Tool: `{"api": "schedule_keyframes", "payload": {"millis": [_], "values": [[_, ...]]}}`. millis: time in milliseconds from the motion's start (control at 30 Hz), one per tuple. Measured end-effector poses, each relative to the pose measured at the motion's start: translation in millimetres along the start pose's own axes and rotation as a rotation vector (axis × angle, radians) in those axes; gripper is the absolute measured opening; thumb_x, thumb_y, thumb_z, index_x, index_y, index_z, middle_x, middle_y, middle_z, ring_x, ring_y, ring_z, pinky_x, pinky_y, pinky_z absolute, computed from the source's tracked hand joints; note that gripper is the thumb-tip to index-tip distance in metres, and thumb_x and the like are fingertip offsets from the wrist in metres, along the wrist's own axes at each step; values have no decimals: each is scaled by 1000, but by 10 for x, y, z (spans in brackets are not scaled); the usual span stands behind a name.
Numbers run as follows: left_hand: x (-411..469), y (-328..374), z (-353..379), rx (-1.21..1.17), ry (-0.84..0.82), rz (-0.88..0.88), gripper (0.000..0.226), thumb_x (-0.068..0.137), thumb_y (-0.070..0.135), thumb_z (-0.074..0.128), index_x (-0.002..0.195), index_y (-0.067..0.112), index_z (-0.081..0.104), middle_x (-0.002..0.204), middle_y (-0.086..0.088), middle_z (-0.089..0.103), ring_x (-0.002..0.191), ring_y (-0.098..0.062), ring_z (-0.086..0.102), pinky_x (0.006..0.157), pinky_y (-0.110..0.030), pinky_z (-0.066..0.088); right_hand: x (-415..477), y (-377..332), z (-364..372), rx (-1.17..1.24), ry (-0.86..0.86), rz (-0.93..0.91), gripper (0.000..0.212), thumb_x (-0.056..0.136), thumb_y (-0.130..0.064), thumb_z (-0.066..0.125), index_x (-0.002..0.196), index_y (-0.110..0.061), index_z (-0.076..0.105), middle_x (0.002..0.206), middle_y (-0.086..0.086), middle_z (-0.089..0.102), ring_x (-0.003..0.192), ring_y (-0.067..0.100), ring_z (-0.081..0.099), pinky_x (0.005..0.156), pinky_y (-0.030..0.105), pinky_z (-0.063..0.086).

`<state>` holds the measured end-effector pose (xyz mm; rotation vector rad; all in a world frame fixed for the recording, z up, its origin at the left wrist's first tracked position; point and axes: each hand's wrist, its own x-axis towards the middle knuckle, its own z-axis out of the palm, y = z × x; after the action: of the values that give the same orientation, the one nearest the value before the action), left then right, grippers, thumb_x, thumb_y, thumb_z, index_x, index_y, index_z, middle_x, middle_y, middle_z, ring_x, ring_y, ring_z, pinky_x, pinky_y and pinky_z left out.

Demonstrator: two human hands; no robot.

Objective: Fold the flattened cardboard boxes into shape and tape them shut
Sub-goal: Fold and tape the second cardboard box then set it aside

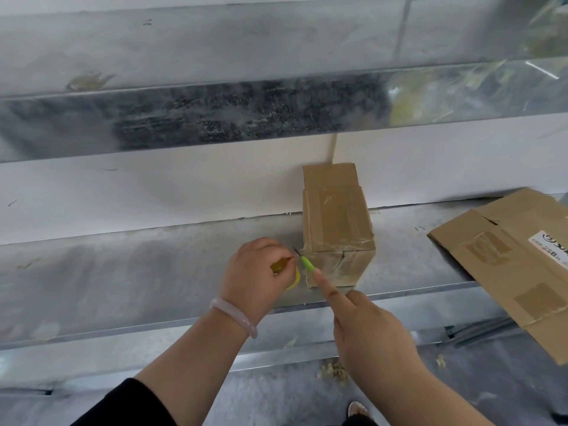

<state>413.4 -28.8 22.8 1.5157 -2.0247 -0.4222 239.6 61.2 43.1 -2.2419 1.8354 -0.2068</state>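
on the flattened cardboard (507, 272) at the right end of my shelf (153, 272), a white label (550, 245) shows an 8; the rest blurs.

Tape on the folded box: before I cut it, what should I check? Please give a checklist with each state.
1. Folded box rests on the shelf: ok.
2. Left hand grips the tape roll: ok.
3. Right hand holds the green cutter at the box's near left corner: ok.
4. Left fingers away from the blade: not ok, very close.
5. Tape pulled tight: cannot tell.
6. Far end shut: cannot tell.
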Motion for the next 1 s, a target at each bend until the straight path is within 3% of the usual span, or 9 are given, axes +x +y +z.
{"api": "schedule_keyframes", "payload": {"millis": [67,200,333,433,667,867,1000], "values": [[18,6,0,5,3,-5,16,83,35,58,80,29,72,84,15,63,83,-6,57,76,-30,49,-2,-12,-45,-24,-108,61,91,101,-17,36,115,-51,-48,97,-7,34,70,14,40,63,26,35],[28,72,-18,19,17,-13,14,80,34,59,77,29,71,83,14,63,80,-9,59,70,-35,51,35,-20,-37,-16,-122,116,95,100,-14,37,112,-52,-50,95,-7,35,59,9,33,56,23,32],[43,116,-29,7,35,-29,15,78,34,58,73,28,71,81,12,64,78,-10,59,69,-34,51,62,-12,-22,12,-136,131,95,100,-14,36,111,-52,-50,95,-7,35,65,11,39,62,25,37],[30,98,-31,-12,39,-48,11,81,31,63,75,27,71,81,13,63,78,-7,58,70,-32,51,43,-1,8,17,-122,132,97,100,-15,37,111,-52,-52,97,-7,35,61,10,35,61,26,38],[29,96,-32,-55,74,-112,7,80,27,69,76,24,72,83,12,64,79,-7,58,72,-27,49,73,10,17,1,-126,113,97,100,-14,37,111,-52,-51,113,-6,46,73,15,42,65,26,37],[-5,127,-28,-79,81,-125,5,79,23,71,75,22,73,80,12,65,78,-3,56,68,-5,37,88,20,40,3,-115,111,98,99,-14,39,111,-53,-50,121,-6,49,75,16,45,65,27,41],[9,70,-35,-109,91,-175,8,81,27,69,76,23,73,81,12,65,80,-2,57,69,-10,39,72,24,-11,7,-122,117,94,100,-15,37,112,-53,-48,129,-9,48,77,14,44,66,25,40]]}}
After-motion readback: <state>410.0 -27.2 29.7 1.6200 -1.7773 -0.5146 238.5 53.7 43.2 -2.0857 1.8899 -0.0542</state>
